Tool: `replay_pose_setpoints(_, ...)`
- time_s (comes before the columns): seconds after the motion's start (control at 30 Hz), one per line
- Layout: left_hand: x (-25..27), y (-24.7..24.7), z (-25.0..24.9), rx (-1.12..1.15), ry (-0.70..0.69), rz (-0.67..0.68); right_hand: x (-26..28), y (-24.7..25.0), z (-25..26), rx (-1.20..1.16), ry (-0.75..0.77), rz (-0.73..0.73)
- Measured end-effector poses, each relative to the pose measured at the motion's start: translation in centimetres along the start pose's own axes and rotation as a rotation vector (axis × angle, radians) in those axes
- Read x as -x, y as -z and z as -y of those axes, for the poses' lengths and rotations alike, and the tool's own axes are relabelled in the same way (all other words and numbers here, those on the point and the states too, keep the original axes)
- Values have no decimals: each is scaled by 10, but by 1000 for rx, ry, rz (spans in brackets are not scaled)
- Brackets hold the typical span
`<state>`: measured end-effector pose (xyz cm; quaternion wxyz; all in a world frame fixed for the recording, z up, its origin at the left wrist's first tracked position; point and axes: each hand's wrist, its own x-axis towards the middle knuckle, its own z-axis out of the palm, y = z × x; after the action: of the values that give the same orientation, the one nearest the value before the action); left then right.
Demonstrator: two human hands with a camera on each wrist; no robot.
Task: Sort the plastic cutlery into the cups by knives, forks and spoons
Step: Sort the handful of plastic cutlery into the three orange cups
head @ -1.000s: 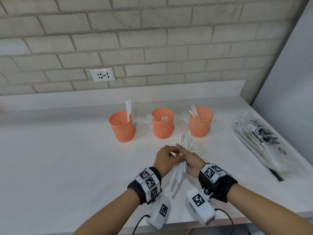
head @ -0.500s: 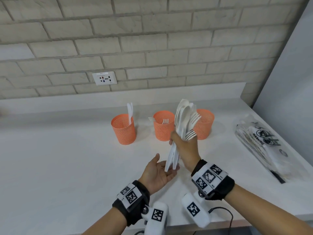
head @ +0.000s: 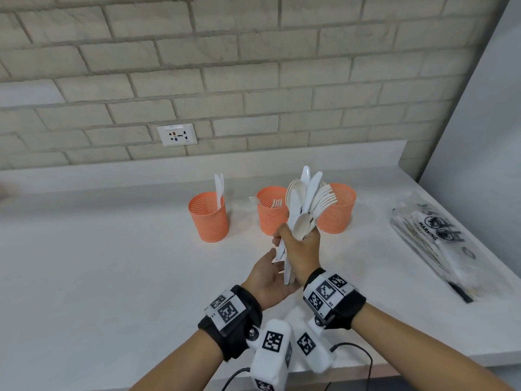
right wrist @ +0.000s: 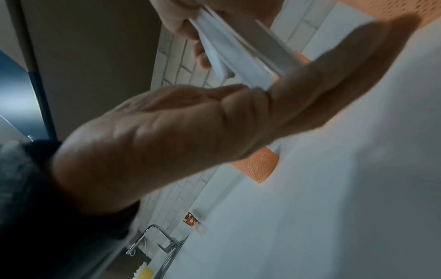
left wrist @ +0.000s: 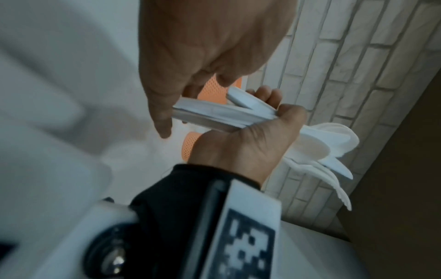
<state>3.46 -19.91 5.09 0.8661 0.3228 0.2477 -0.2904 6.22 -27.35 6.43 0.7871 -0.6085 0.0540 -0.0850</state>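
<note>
My right hand [head: 299, 246] grips a bundle of white plastic cutlery [head: 307, 201] upright above the counter; knives, forks and spoons fan out at its top. My left hand [head: 269, 277] lies open, palm up, under the handle ends and touches them. Three orange mesh cups stand behind. The left cup [head: 208, 218] holds knives and the middle cup [head: 270, 218] holds forks. The bundle partly hides the right cup [head: 339, 213] and its contents. In the left wrist view the right hand [left wrist: 250, 143] wraps the handles [left wrist: 214, 113]. The right wrist view shows the open left hand [right wrist: 190, 122] against the handle ends [right wrist: 250, 52].
A crinkled plastic bag [head: 434, 241] with printed warnings lies on the white counter [head: 98, 277] at the right. A wall socket [head: 177, 134] sits on the brick wall behind the cups. The counter's front edge runs just under my wrists.
My right hand has lifted the bundle off the counter and stood it upright. My left hand has let go of it and opened beneath the handles.
</note>
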Motion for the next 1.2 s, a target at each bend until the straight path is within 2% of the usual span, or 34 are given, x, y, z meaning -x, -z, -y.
replay_pose_setpoints(0.1, 2, -1, 1, 5, 24, -74, -1, 1, 2, -14, 28, 3)
replay_pose_setpoints(0.27, 7, -16, -10, 111, -28, 108, 3, 3, -8, 69, 41, -20)
replay_pose_setpoints(0.47, 6, -17, -7, -78, -53, 70, 4, 7, -5, 105, 17, 5)
replay_pose_setpoints(0.53, 10, -17, -6, -243, -72, 28, 1, 12, -5, 158, 8, 11)
replay_pose_setpoints(0.57, 11, -16, -7, -381, -140, -19, -1, 16, -6, 178, -6, 20)
replay_pose_setpoints(0.63, 12, -13, -12, -595, -375, -107, -3, 22, -7, 179, -47, 62)
replay_pose_setpoints(0.7, 12, -12, -23, -660, -627, -147, -5, 29, -10, 190, -112, 116)
replay_pose_setpoints(0.8, 17, -20, -37, -693, -849, -153, -2, 36, -14, 216, -203, 200)
replay_pose_setpoints(0.9, 16, -28, -44, -705, -956, -190, 3, 37, -17, 238, -229, 294)
replay_pose_setpoints(1.07, 15, -32, -55, -714, -1036, -257, 11, 41, -17, 249, -252, 372)
replay_pose_setpoints(1.2, 24, -33, -81, -455, -1034, -258, 13, 51, -19, 261, -287, 368)
